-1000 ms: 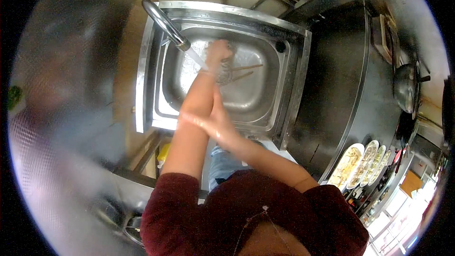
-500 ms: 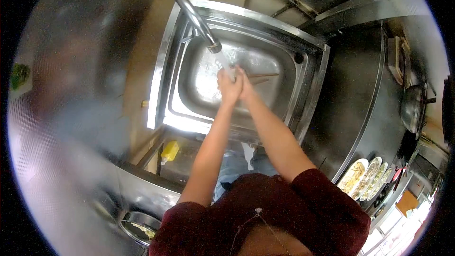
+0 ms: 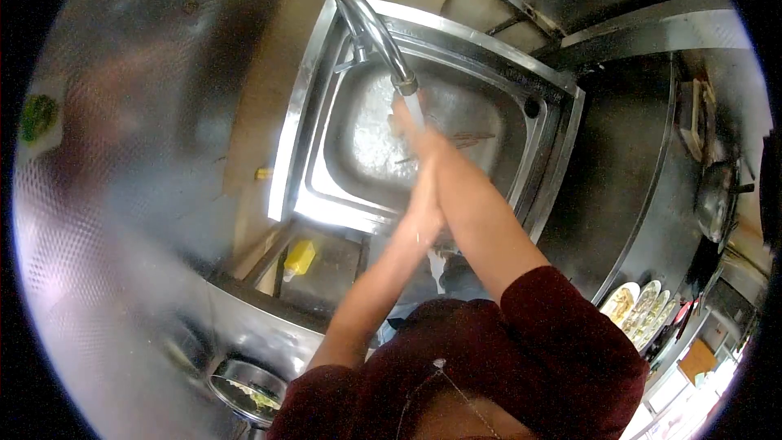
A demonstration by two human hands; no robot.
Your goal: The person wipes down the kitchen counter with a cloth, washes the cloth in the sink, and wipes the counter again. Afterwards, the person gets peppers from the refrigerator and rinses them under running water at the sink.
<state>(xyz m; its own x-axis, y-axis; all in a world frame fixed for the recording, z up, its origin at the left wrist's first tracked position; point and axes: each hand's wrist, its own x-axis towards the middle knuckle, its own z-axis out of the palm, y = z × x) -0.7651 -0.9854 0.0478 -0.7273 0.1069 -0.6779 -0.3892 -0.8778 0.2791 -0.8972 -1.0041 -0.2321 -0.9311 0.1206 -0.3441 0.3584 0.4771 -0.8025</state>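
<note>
left hand [image 3: 427,205] has moved back against the right forearm [image 3: 476,208] — right hand [image 3: 413,124] lies beyond, under the faucet [image 3: 379,28]; how closed either is, or holding what, i cannot tell.

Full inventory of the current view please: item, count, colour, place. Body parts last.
sink: 1, silver, centre
faucet: 1, chrome, over the sink's left side
water stream: 1, whitish, below the faucet
thin sticks: count unclear (blurred), brown, in the sink
yellow container: 1, yellow, below the sink's near left
counter: 1, dark grey, right of the sink
oval dishes: at least 3, white, lower right, with food
wok: 1, dark silver, far right
round pan: 1, silver, lower left, with food
green item: 1, green, far left, identity unclear
sleeves: 2, maroon, bottom
left hand: 1, skin-toned, against the right forearm
right hand: 1, skin-toned, at the stream, blurred
</note>
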